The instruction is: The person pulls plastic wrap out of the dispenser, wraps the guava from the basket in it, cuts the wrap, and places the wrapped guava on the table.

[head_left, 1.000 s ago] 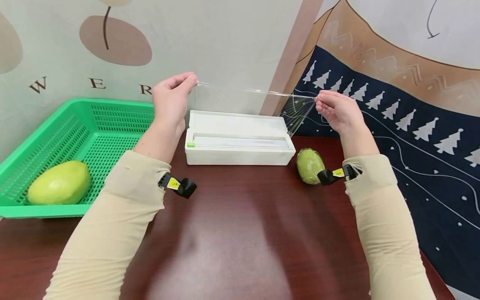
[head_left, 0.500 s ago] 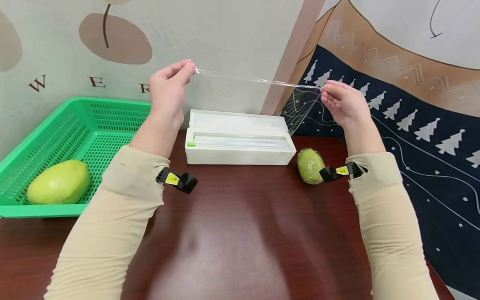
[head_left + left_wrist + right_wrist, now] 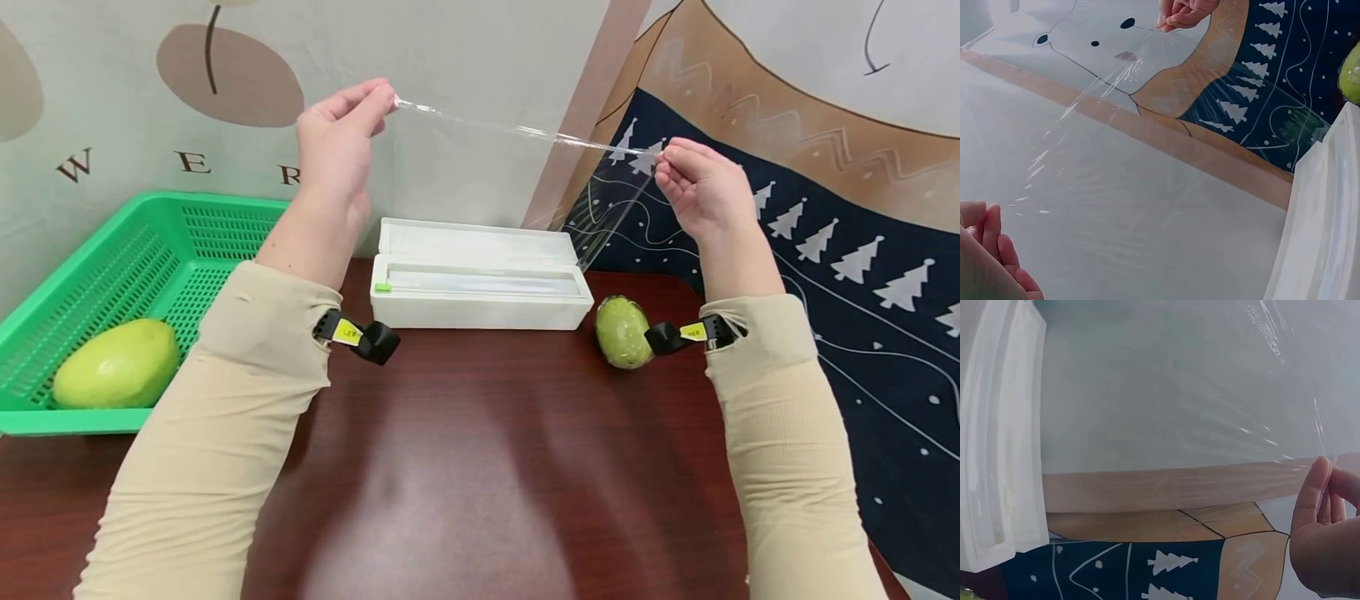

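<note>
Film point(image 3: 540, 132) stretches above the box point(image 3: 480, 312) in the head view, the left hand point(image 3: 337, 154) and right hand point(image 3: 707, 187) pinching its corners; drawing-out seems in hand. The left wrist view shows glinting creases; the right's, creases fanning from the pinch, so the next move likely calls for even tension.

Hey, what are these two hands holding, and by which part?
Clear plastic film: the left hand and right hand each pinch one end of its upper edge.

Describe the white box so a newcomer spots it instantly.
Find the dark red table. Near its back, between the green basket and the tabletop fruit, lies the long box. Unlike those green neighbours, it is white, with its lid open.
</note>
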Demonstrator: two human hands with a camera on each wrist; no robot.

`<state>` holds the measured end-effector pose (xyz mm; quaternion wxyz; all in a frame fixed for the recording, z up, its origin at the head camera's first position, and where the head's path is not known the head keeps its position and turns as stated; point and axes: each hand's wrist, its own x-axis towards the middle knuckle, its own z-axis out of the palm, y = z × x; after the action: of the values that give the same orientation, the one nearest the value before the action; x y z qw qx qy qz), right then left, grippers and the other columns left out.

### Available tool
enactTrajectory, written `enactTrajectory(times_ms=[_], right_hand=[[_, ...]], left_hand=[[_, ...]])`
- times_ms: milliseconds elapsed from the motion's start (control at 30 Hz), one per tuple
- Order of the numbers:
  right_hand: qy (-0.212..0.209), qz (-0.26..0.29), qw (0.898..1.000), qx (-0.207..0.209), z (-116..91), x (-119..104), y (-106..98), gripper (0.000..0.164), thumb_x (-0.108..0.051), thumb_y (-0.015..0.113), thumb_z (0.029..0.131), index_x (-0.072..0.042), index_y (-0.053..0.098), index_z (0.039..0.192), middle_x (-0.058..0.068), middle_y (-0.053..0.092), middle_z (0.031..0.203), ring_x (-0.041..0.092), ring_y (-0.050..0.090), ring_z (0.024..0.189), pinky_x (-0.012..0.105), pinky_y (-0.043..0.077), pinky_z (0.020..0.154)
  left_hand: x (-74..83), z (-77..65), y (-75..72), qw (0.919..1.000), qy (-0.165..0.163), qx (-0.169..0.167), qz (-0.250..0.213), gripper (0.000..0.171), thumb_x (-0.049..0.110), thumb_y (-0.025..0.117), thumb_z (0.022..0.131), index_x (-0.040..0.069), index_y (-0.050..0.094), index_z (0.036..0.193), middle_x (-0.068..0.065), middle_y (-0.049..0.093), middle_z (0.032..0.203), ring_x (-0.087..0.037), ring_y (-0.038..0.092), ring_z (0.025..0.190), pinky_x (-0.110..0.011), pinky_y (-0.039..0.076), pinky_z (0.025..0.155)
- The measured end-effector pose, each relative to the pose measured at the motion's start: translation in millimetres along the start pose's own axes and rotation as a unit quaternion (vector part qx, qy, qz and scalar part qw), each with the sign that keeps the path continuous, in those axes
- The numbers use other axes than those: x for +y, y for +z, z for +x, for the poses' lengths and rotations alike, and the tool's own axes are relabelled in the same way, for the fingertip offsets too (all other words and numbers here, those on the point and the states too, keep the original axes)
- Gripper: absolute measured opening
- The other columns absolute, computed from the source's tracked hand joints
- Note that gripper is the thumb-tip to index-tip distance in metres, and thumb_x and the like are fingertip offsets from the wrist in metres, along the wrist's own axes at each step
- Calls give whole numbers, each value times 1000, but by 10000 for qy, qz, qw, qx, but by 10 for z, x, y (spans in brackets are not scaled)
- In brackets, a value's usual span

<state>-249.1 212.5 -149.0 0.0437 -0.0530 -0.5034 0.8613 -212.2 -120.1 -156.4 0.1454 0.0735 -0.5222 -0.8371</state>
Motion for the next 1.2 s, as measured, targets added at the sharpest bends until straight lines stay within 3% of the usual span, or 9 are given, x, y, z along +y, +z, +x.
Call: enactTrajectory(times_ms=[300, 433, 533, 633, 700, 800, 967, 1100, 1200], right_hand=[[-31, 170, 9998, -36, -61, -108, -1, 15, 3, 67, 81, 0, 67, 96, 13, 68, 75, 20, 63, 62, 23, 55, 57], [-70, -142, 9990, -424, -141, -140, -94, 13, 3, 67, 81, 2, 68, 94, 14, 68, 78, 21, 64, 64, 24, 55, 61], [-377, -561, 9926, -1007, -210, -129, -163, 17, 9, 65, 80, 4, 70, 95, 13, 69, 81, 20, 67, 69, 24, 56, 67], [-943, -1100, 9791, -1429, -271, -90, -192, 24, 15, 65, 76, 2, 72, 97, 11, 71, 82, 18, 68, 74, 22, 55, 71], [-1455, -1659, 9649, -1423, -311, -60, -198, 24, 13, 68, 74, 0, 73, 93, 7, 71, 79, 15, 67, 73, 19, 54, 72], [-2088, -2440, 9394, -1200, -361, -32, -204, 13, 6, 73, 74, -1, 74, 85, 3, 69, 74, 12, 65, 67, 16, 54, 70], [-2543, -2901, 9113, -1439, -418, -65, -291, 5, -1, 71, 79, 4, 71, 81, 3, 66, 76, 12, 60, 70, 15, 52, 71], [-2452, -2484, 8980, -2681, -417, -101, -442, 12, 10, 58, 85, 7, 69, 83, 6, 71, 92, 18, 61, 92, 18, 47, 88], [-1990, -1874, 8793, -3899, -378, -81, -553, 19, 16, 46, 88, 11, 64, 86, 14, 71, 100, 23, 65, 100, 26, 47, 95]], left_hand=[[93, -63, -4, 9994, 258, -230, -75, 8, 13, 71, 82, 12, 72, 91, 6, 65, 81, -7, 50, 88, -16, 30, 90], [94, -157, -125, 9872, 827, -944, 982, 23, 10, 72, 80, 10, 70, 104, 7, 63, 86, -7, 52, 93, -15, 37, 86], [114, -226, -232, 9309, 1732, -1452, 2870, 37, 12, 71, 80, 13, 66, 117, 11, 58, 88, -5, 48, 96, -18, 36, 88], [130, -275, -274, 8281, 2783, -1515, 4624, 33, 13, 68, 83, 14, 67, 116, 4, 58, 92, -11, 41, 100, -26, 33, 88], [119, -302, -271, 7724, 3327, -1412, 5223, 23, 12, 66, 85, 11, 71, 108, -5, 60, 93, -19, 41, 100, -33, 33, 89], [94, -332, -268, 7311, 3816, -1340, 5495, 15, 12, 65, 87, 6, 73, 97, -17, 59, 99, -32, 40, 102, -42, 32, 89], [89, -354, -316, 7227, 4263, -1588, 5202, 12, 15, 68, 85, 4, 74, 87, -16, 52, 109, -32, 40, 108, -40, 31, 94], [66, -417, -398, 7432, 4086, -2304, 4770, 9, 12, 69, 83, 3, 71, 81, -9, 61, 114, -21, 50, 114, -30, 36, 97], [6, -484, -459, 7719, 3647, -2907, 4320, 8, 8, 66, 83, 4, 67, 77, -4, 69, 100, -8, 60, 102, -22, 41, 91]])
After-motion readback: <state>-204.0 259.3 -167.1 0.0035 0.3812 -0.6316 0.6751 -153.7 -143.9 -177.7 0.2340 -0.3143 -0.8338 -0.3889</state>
